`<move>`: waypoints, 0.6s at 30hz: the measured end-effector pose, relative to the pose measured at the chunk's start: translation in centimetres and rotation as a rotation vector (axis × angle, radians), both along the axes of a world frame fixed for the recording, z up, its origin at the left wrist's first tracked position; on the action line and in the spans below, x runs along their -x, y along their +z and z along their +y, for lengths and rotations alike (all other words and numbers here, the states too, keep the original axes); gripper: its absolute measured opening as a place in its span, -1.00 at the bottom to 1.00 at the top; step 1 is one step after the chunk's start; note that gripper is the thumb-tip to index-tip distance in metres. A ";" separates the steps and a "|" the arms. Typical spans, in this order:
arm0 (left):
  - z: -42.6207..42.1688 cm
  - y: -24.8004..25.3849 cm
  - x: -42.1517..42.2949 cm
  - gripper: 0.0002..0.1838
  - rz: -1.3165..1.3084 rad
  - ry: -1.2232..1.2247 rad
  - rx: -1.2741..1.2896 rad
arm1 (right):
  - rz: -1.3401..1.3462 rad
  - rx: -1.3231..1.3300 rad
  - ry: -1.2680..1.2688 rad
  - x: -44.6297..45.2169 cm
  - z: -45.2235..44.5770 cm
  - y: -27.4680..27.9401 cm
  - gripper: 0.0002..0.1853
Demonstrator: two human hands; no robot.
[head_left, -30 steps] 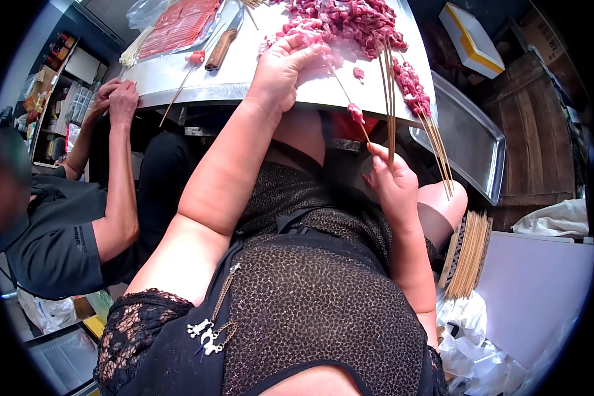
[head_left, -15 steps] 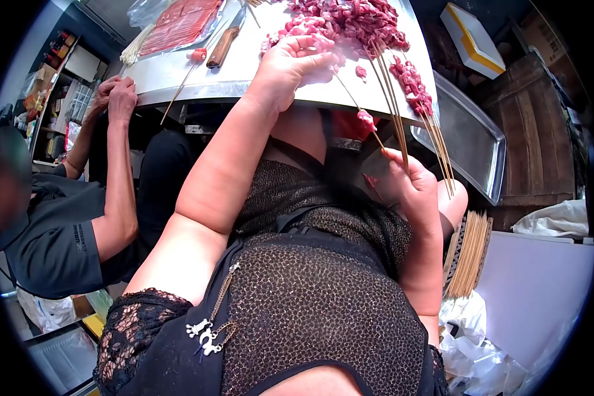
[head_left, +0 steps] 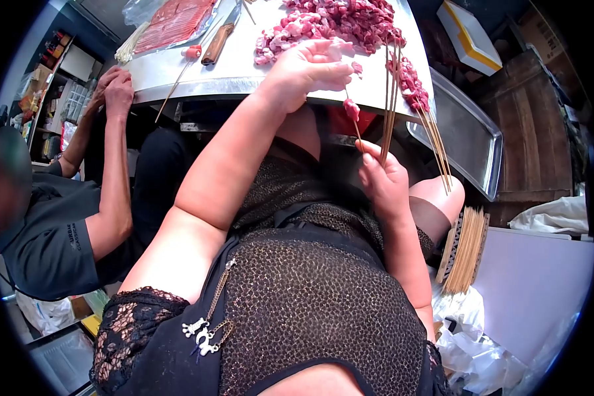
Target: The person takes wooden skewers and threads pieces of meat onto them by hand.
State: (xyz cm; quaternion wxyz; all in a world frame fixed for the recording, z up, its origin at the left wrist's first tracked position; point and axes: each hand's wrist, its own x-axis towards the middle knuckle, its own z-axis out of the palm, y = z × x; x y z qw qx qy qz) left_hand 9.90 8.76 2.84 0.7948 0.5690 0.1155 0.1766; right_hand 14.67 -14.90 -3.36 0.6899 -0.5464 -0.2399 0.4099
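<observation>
My right hand point(head_left: 384, 175) is closed round several thin wooden skewers point(head_left: 391, 105). One skewer point(head_left: 356, 125) leans apart from the bundle, with a piece of raw meat point(head_left: 352, 109) threaded on it. At the upper end of that skewer is my left hand point(head_left: 303, 74), its thumb and fingers pinched together on what looks like a small pale-pink piece of meat, mostly covered by the fingers. Beyond it a heap of cut raw meat point(head_left: 343, 23) lies on the white table point(head_left: 231, 78). Loaded meat skewers point(head_left: 412, 86) rest at the table's right edge, their bare ends sticking out.
A knife point(head_left: 218, 43) and a single skewer with meat point(head_left: 191, 53) lie left of the heap, near a bag of sliced meat point(head_left: 175, 26). A metal tray point(head_left: 465, 132) and a box of bare skewers point(head_left: 465, 251) are at right. Another person point(head_left: 59, 218) sits at left.
My right hand has moved left and tilted the skewers more upright. My left hand has shifted slightly right and down, staying by the tip of the separate skewer.
</observation>
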 end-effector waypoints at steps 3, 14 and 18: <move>-0.5 -0.2 0.1 -0.71 0.058 0.022 0.049 | 0.033 -0.041 -0.109 -1.0 0.3 -0.6 -0.72; -0.6 -0.5 -0.3 -0.50 0.033 0.063 0.290 | -0.051 -0.005 -0.105 -0.5 0.3 -0.4 -0.71; -1.2 -0.4 -0.3 -0.56 -0.078 0.074 0.313 | -0.052 0.031 -0.099 0.2 0.0 0.0 -0.71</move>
